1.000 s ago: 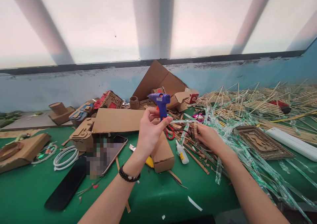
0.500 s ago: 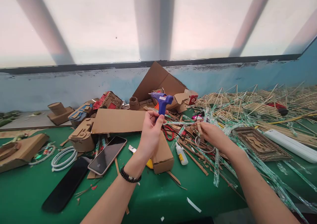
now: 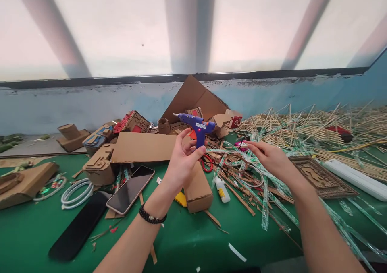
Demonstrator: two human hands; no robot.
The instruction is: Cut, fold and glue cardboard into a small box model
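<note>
A blue-purple hot glue gun (image 3: 198, 125) is gripped by its handle in my left hand (image 3: 183, 160). Its nozzle points left and a small red light glows on its body. To the right, my right hand (image 3: 270, 158) has thumb and fingers pinched together, over the heap of scraps. Whatever is between those fingertips is too small to make out. A pink object (image 3: 241, 145) with a black cord lies just beyond the fingertips. Cardboard strips (image 3: 238, 190) and clear-green plastic tape (image 3: 265, 204) are tangled beneath.
A small cardboard box (image 3: 198, 192), glue bottle (image 3: 222, 189) and red-handled scissors (image 3: 207, 163) lie near my left hand. Left are a phone (image 3: 130, 189), a white coiled cable (image 3: 77, 193) and cardboard models (image 3: 99, 164). Bamboo sticks (image 3: 272, 124) and a white power strip (image 3: 355, 178) lie right.
My left hand has tilted the glue gun and shifted it slightly left and down. My right hand has moved slightly right; the tan cardboard piece seen at its fingers no longer shows there.
</note>
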